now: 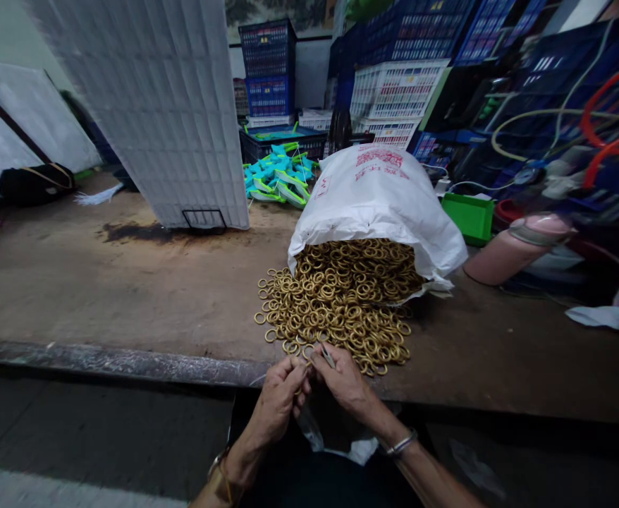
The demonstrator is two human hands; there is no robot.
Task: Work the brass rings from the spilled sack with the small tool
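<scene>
Many brass-coloured rings [341, 310] spill from the open mouth of a white sack [378, 190] onto the brown table. At the table's front edge, just before the pile, my two hands meet. My left hand [283, 395] is closed around a ring, only a small part of which shows between the fingers. In my right hand [341, 377] a small grey metal tool [328, 356] lies between thumb and fingers, its point near the rings. The fingertips of both hands are close together, and what lies between them is too small to make out.
A tall white ribbed panel [182, 113] stands on the table [103, 289] at the left. Turquoise and green pieces [280, 175] lie behind the sack. To its right are a green tray [468, 217] and a pink bottle [518, 247]. Stacked crates [267, 67] stand behind.
</scene>
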